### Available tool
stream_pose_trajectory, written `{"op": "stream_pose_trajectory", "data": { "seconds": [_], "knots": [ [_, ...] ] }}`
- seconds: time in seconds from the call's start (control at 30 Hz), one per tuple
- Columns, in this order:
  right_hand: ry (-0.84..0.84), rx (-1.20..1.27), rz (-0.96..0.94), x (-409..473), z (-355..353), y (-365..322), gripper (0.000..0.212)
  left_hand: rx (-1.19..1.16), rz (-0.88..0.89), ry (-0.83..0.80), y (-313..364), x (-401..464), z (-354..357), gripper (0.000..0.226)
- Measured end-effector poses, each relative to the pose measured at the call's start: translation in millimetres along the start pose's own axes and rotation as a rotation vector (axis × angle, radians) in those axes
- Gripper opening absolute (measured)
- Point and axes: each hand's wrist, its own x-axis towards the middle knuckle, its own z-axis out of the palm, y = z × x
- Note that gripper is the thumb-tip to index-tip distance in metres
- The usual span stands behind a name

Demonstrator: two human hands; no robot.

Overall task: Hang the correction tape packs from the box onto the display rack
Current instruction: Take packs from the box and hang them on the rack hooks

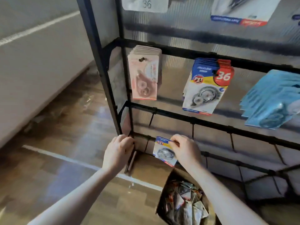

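Observation:
My right hand [186, 150] pinches the top of one correction tape pack [164, 151], held upright against the lowest bar of the black display rack [211, 125]. My left hand [119, 151] grips the rack's corner post near its foot. Below my right forearm stands the open cardboard box [167, 181], with several loose packs [183, 202] inside. On the rack's middle row hang a stack of pink packs [144, 75], a stack of blue and yellow packs marked 36 [206, 88], and a stack of light blue packs [272, 101].
The rack's bottom rows carry several bare black hooks [232, 142]. More packs [240, 12] hang on the top row. A pale wall or counter [32, 70] runs along the left, above a glossy wooden floor [65, 151] with a white line.

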Motion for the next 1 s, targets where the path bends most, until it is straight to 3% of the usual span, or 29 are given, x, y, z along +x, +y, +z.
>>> {"op": "stream_pose_trajectory", "data": {
  "seconds": [0.43,0.77,1.0],
  "knots": [
    [0.023,0.005,-0.099,86.0,118.5,-18.8,0.021,-0.031,-0.079,-0.042,-94.6,-6.1,48.7,0.018],
    [0.212,0.049,-0.185,90.7,131.8,-9.5,0.01,-0.078,-0.108,-0.068,-95.6,-11.2,73.3,0.023],
    [0.179,0.079,-0.288,91.6,124.7,-1.7,0.021,-0.08,-0.111,-0.093,-89.8,-6.6,77.8,0.022]
  ]
}}
